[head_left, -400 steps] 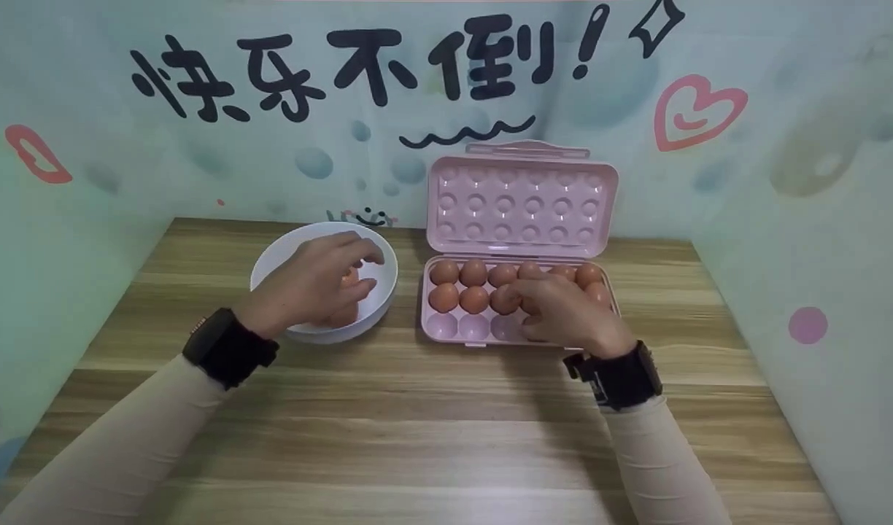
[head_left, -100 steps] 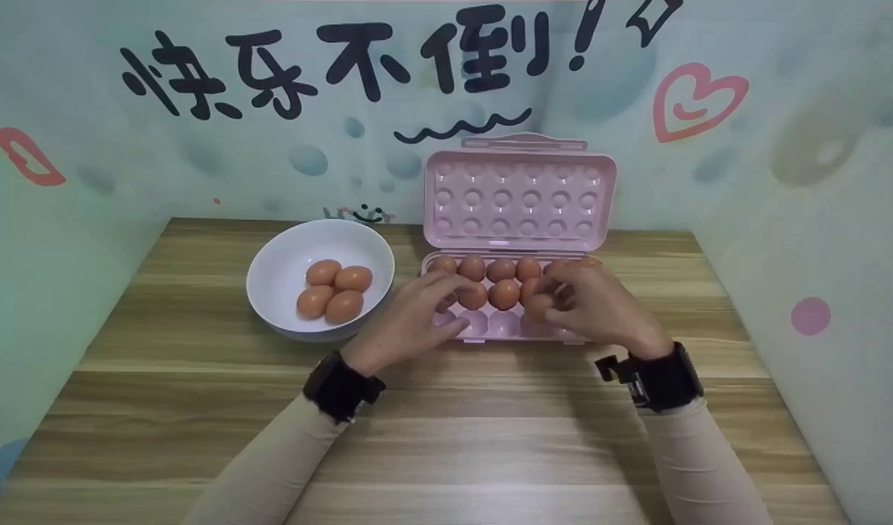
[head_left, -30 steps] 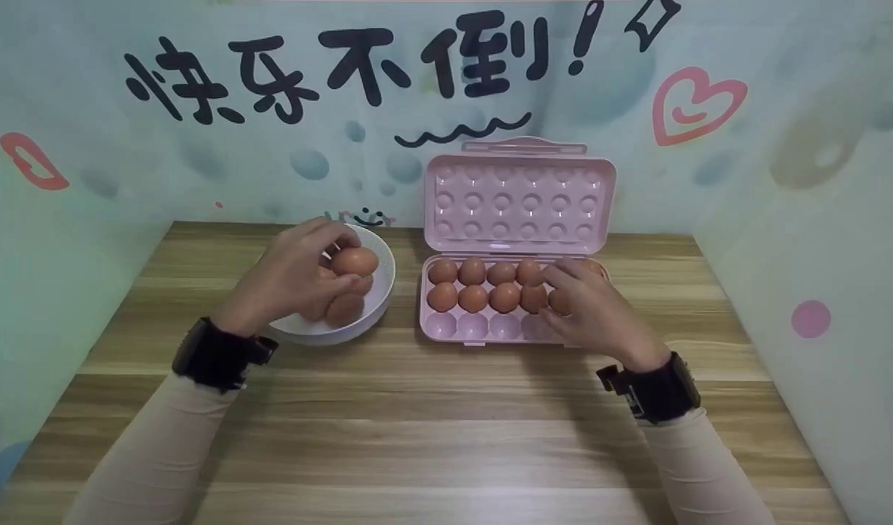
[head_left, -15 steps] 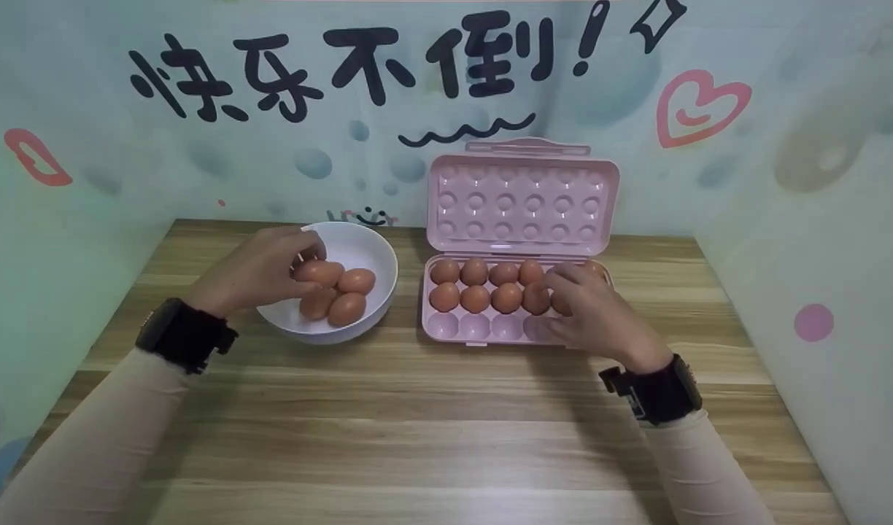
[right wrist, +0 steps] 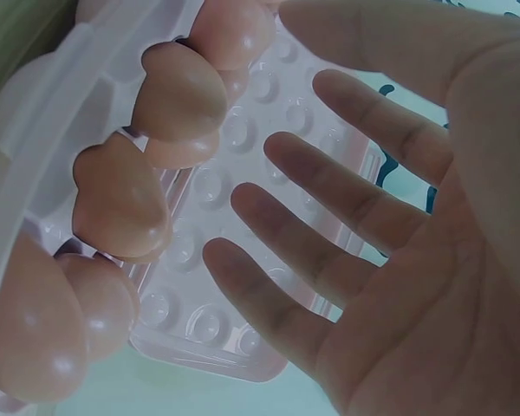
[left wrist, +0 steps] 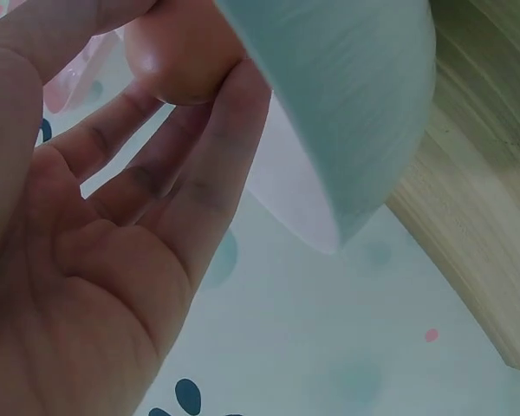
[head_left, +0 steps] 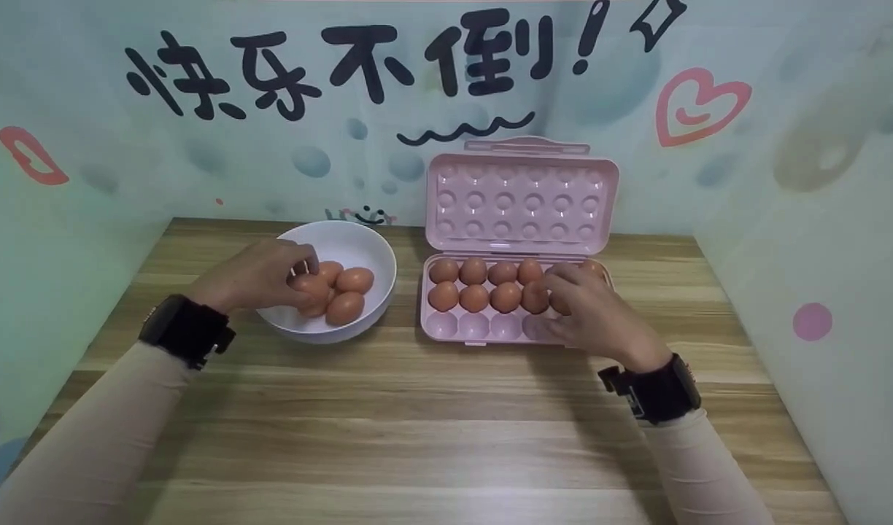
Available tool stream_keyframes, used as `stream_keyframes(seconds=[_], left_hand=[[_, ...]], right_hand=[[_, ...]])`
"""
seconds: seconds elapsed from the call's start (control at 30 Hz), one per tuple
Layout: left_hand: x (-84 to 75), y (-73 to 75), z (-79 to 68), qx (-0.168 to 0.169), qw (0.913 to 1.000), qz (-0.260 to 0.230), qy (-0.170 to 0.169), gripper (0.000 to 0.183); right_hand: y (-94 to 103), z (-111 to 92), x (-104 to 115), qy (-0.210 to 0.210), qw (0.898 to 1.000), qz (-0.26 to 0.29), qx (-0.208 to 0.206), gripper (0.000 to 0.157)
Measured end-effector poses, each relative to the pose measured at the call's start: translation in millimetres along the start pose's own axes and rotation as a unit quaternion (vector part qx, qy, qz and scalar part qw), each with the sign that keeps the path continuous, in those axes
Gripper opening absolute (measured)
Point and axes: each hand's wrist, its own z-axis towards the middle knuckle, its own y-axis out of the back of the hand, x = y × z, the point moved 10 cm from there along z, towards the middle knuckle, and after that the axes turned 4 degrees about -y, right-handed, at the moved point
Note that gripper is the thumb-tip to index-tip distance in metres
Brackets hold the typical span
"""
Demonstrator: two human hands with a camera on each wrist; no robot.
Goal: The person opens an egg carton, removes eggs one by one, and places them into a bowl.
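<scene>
At bowl [head_left: 337,337], pinching egg [head_left: 312,292] with left hand [head_left: 253,275]; over egg carton [head_left: 473,326], holding right hand [head_left: 600,313] with fingers apart.

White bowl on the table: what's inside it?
Several brown eggs lie together in the white bowl. The left hand holds another egg by them. That hand and its egg cover part of the inside, so I can't tell exactly how many lie beneath.
</scene>
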Motion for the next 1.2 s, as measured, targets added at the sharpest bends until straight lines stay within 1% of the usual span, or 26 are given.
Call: stream_keyframes(seconds=[0.1, 0.17, 0.27, 0.33, 0.37, 0.47, 0.5, 0.57, 0.6, 0.7, 0.77, 0.87, 0.97, 1.03, 1.07, 1.1, 1.2], left_hand=[[1.7, -3.8, -0.6, 0.008, 0.9996, -0.021, 0.015, 0.031], [4.4, -8.0, -2.0, 0.017, 0.998, -0.05, 0.034, 0.037], [9.1, -15.5, -5.3, 0.032, 0.9921, -0.1, 0.068, 0.049], [13.7, -22.5, -8.3, 0.047, 0.981, -0.16, 0.098, 0.055], [16.0, -26.1, -9.9, 0.053, 0.9732, -0.193, 0.113, 0.056], [20.6, -33.1, -14.9, 0.065, 0.9553, -0.248, 0.148, 0.054], [21.7, -34.3, -15.8, 0.066, 0.9516, -0.257, 0.155, 0.052], [21.2, -34.2, -15.6, 0.064, 0.9549, -0.25, 0.148, 0.049], [20.4, -33.1, -15.0, 0.061, 0.9593, -0.237, 0.141, 0.048], [19.4, -32.1, -12.1, 0.053, 0.9649, -0.225, 0.125, 0.047], [19.6, -32.6, -11.0, 0.052, 0.9661, -0.22, 0.125, 0.044], [21.6, -33.4, -10.4, 0.053, 0.9665, -0.212, 0.134, 0.041], [21.8, -33.0, -11.0, 0.056, 0.9665, -0.209, 0.138, 0.042], [20.8, -31.8, -10.3, 0.056, 0.9677, -0.207, 0.133, 0.045], [19.3, -30.6, -9.8, 0.054, 0.9695, -0.201, 0.129, 0.046], [17.6, -28.9, -8.5, 0.051, 0.9734, -0.188, 0.12, 0.045], [7.4, -22.5, -4.1, 0.036, 0.9847, -0.149, 0.083, 0.039]], right_hand=[[-0.3, 0, 1, 0.001, 1.0, -0.004, -0.001, 0.034], [-0.3, 1, 1, 0.003, 1.0, -0.003, -0.002, 0.032], [-0.9, 1, 2, 0.005, 1.0, -0.001, -0.003, 0.031], [-1.2, 1, 2, 0.007, 1.0, -0.001, -0.003, 0.033], [-1.4, 1, 3, 0.007, 1.0, -0.001, -0.003, 0.033], [-1.7, 1, 3, 0.008, 1.0, -0.002, -0.004, 0.034], [-1.5, 1, 3, 0.01, 1.0, -0.003, -0.005, 0.034], [-1.1, 1, 3, 0.014, 1.0, -0.004, -0.009, 0.033], [-0.8, 1, 4, 0.017, 1.0, -0.004, -0.011, 0.033], [-0.5, 0, 4, 0.023, 1.0, -0.007, -0.015, 0.033], [-0.6, 0, 3, 0.021, 1.0, -0.006, -0.015, 0.034], [-0.9, 0, 3, 0.016, 1.0, -0.004, -0.01, 0.034], [-0.8, 0, 2, 0.01, 1.0, 0.0, -0.008, 0.035], [-0.7, 0, 1, 0.005, 1.0, 0.003, -0.006, 0.037], [-0.8, 0, 0, 0.003, 1.0, 0.005, -0.003, 0.036], [-0.6, 0, -1, 0.002, 1.0, 0.007, -0.002, 0.036], [0.9, -1, -2, 0.007, 1.0, 0.009, -0.001, 0.032]])
